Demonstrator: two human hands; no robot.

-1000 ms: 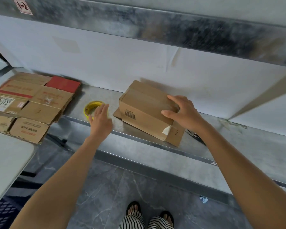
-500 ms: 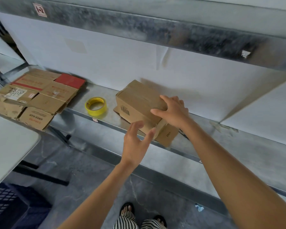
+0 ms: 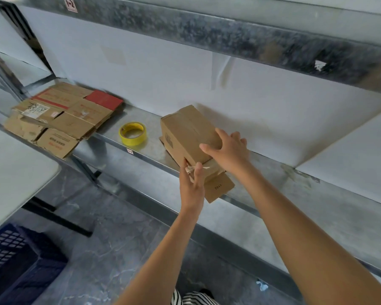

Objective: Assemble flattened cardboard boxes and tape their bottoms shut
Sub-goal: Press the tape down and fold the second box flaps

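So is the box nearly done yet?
One box is folded into shape. The right hand holds it while the left hand pinches a loose tape end at its near edge. The pile of flat boxes, left of the yellow tape roll, is not yet assembled.

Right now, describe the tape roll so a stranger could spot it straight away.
Look along the metal shelf against the white wall. Between the stack of flattened cardboard boxes and the assembled box lies the tape roll. It is the only yellow ring there.
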